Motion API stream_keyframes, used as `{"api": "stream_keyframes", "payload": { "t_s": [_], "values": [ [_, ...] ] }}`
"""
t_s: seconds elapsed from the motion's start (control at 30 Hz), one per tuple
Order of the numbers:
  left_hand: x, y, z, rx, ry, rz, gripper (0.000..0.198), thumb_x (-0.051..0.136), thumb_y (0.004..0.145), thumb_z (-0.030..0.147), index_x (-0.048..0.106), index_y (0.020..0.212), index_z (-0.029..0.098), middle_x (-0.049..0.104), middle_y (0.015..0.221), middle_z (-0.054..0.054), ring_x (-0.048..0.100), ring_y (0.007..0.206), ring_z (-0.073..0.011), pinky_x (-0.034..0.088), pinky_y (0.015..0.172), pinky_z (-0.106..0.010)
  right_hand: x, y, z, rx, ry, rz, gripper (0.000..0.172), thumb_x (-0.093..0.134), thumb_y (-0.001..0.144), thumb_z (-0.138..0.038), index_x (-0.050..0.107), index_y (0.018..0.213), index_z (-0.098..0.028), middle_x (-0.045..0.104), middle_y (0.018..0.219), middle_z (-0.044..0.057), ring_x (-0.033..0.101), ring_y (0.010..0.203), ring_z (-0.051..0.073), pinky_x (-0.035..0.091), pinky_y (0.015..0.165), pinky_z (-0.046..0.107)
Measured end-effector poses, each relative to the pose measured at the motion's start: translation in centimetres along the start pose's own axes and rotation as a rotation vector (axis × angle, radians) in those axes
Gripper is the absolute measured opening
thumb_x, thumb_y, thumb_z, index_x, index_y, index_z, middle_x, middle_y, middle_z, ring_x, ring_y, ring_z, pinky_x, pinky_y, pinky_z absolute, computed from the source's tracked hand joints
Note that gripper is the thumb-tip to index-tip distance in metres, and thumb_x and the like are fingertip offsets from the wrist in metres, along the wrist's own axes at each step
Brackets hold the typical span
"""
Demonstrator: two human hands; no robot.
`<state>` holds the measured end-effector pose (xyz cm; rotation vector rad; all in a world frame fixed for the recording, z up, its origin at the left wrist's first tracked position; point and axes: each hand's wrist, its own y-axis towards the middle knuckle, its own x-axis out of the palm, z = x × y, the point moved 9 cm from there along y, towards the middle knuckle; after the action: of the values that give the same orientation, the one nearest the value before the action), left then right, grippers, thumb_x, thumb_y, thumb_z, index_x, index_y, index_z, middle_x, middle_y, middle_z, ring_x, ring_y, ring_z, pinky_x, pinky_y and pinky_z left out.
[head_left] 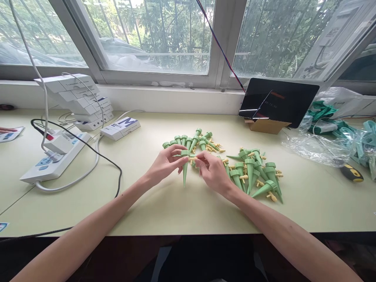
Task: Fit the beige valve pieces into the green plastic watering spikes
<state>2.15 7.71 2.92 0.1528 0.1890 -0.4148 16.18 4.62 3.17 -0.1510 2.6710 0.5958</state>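
Observation:
A green plant watering spike (185, 174) hangs point down from my left hand (164, 163), whose thumb and fingers are closed round its capped top. Beside the cap, a small pale yellow valve (192, 158) sticks out sideways. My right hand (214, 172) pinches the outer end of that valve; the fingertips hide part of it. Behind my hands lies one cluster of green spikes (184, 140) with yellow valves. To the right of my right hand is a second heap of spikes (249, 168), several with yellow valves at their sides.
On the left are a white power strip (58, 158) with cables, stacked white boxes (85, 102) and a single white box (121, 128). A tablet (277, 102) leans on a cardboard box (267, 126). Clear plastic wrapping (319, 147) and a yellow-black tool handle (351, 172) lie right.

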Motion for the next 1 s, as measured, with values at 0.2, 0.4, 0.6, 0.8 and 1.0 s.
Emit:
{"api": "stream_keyframes", "payload": {
  "t_s": [0.2,0.4,0.6,0.8,1.0],
  "values": [
    [1.0,-0.2,-0.3,-0.029,0.047,-0.086,0.048,0.073,0.082,0.038,0.050,0.120,0.019,0.058,0.067,0.004,0.058,0.055,-0.0113,0.050,0.056,-0.025,-0.1,0.0,0.1,-0.002,-0.004,0.014,0.017,0.047,0.098,-0.033,0.053,0.086,-0.020,0.059,0.072,0.000,0.052,0.058,0.013,0.038,0.056,0.024],
    [1.1,-0.3,0.0,0.036,0.108,-0.077,0.046,0.072,0.083,0.037,0.050,0.120,0.020,0.059,0.070,0.003,0.055,0.057,-0.0103,0.048,0.051,-0.021,0.3,0.0,0.1,0.012,-0.023,-0.034,0.023,0.046,0.098,-0.034,0.053,0.081,-0.020,0.055,0.065,-0.002,0.048,0.054,0.012,0.035,0.055,0.024],
    [1.2,-0.4,0.3,0.037,0.091,-0.072,0.044,0.071,0.083,0.034,0.050,0.118,0.019,0.057,0.064,0.004,0.052,0.052,-0.0088,0.045,0.046,-0.018,0.4,0.0,0.2,0.024,-0.041,-0.053,0.030,0.044,0.100,-0.035,0.049,0.074,-0.020,0.049,0.057,-0.004,0.044,0.050,0.011,0.032,0.053,0.025],
    [1.0,-0.5,0.4,0.028,0.097,-0.057,0.043,0.070,0.084,0.034,0.050,0.118,0.019,0.059,0.063,0.003,0.055,0.051,-0.0103,0.045,0.044,-0.019,0.4,0.0,0.2,0.023,-0.014,-0.047,0.024,0.045,0.099,-0.037,0.055,0.085,-0.020,0.058,0.067,-0.002,0.050,0.054,0.011,0.036,0.054,0.024],
    [1.0,-0.5,0.6,0.033,0.096,-0.043,0.043,0.071,0.083,0.033,0.050,0.117,0.019,0.052,0.059,0.007,0.051,0.047,-0.0080,0.044,0.043,-0.017,0.3,0.1,0.0,-0.032,0.012,-0.028,0.015,0.052,0.096,-0.034,0.056,0.093,-0.020,0.065,0.085,0.002,0.057,0.063,0.013,0.042,0.058,0.025]
  ]
}}
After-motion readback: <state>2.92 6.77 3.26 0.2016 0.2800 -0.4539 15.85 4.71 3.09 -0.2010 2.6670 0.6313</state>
